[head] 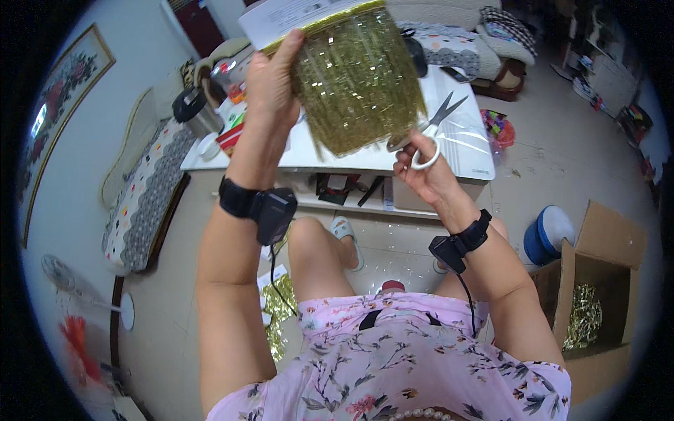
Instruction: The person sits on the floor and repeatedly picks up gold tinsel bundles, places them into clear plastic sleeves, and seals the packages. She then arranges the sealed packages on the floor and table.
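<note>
My left hand (276, 79) grips the top of a gold tinsel foil fringe (363, 79), which has a white printed card (295, 18) along its upper edge. The strands hang down over the table, and several strips dangle lower at the near left corner. In my right hand (426, 171) is a pair of scissors (439, 118) with white handles. Their blades are parted and point away from me, just right of the fringe's lower corner. My right fingers are close to the strand ends; whether they touch them I cannot tell.
A white coffee table (458, 152) stands ahead, with a steel vacuum jug (197, 113) on its left. At right are an open cardboard box (566, 294) holding gold tinsel and a blue bucket (539, 242). More gold fringe (279, 300) lies on the floor by my left leg.
</note>
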A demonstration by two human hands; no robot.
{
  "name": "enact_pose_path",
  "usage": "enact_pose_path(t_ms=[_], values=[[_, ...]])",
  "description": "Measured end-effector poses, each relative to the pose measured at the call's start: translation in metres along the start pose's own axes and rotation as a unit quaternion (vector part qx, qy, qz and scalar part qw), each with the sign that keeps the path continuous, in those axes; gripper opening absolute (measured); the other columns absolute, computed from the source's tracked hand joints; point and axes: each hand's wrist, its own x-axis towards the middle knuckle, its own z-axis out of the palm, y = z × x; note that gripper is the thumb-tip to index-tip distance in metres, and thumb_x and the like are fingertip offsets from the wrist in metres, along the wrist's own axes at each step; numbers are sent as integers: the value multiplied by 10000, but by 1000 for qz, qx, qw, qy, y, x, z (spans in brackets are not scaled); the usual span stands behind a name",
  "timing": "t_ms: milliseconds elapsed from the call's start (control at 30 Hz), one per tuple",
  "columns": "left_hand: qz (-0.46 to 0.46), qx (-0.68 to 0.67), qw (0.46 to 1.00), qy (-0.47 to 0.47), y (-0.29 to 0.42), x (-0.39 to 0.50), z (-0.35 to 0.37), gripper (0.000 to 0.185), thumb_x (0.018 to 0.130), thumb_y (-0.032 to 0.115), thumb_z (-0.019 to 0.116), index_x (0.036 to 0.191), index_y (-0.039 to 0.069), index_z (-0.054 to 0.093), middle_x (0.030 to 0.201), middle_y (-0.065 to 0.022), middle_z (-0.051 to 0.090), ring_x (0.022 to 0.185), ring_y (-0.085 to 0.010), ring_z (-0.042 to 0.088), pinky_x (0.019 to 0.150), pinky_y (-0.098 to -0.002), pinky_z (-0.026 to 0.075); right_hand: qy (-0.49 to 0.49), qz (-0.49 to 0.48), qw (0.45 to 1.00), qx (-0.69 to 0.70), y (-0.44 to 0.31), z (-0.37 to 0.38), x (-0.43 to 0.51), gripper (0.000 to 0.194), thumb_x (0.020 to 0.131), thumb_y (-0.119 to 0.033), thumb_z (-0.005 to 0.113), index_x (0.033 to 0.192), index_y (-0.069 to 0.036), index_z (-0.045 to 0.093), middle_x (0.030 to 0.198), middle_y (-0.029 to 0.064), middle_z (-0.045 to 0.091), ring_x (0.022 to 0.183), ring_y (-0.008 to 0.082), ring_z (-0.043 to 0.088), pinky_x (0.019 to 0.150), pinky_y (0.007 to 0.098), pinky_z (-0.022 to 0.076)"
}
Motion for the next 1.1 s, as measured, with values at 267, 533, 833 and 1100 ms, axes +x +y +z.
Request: enact_pose_path(t_ms=[267,533,833,1100], values=[[16,152,982,110,-27,-40,-36,359,863,205,670,1145,5,573,1070,-107,634,944,-161,574,798,-315,467,50,-19,980,-192,25,-20,18,151,831,-226,692,815,-118,588,771,-14,565,689,79,498,616,229,383],[32,186,946,263,-82,-147,-30,373,740,121,736,1021,-27,539,905,-167,650,834,-222,653,742,-325,508,84,107,640,-756,-4,-170,66,349,849,-332,649,782,6,595,657,4,523,612,92,454,545,286,366],[-59,125,962,235,-114,-182,-56,348,768,85,720,1041,-25,536,879,-132,669,804,-160,653,713,-306,518,72,15,456,-887,-34,-248,145,381,816,-268,635,1023,52,625,780,116,665,680,225,622,674,333,484],[6,95,954,285,-119,-164,-66,391,767,79,730,1080,-9,513,917,-109,652,849,-149,633,748,-299,507,98,15,832,-546,28,-173,85,365,870,-188,572,1211,-62,535,1074,21,580,985,140,545,847,256,436]])
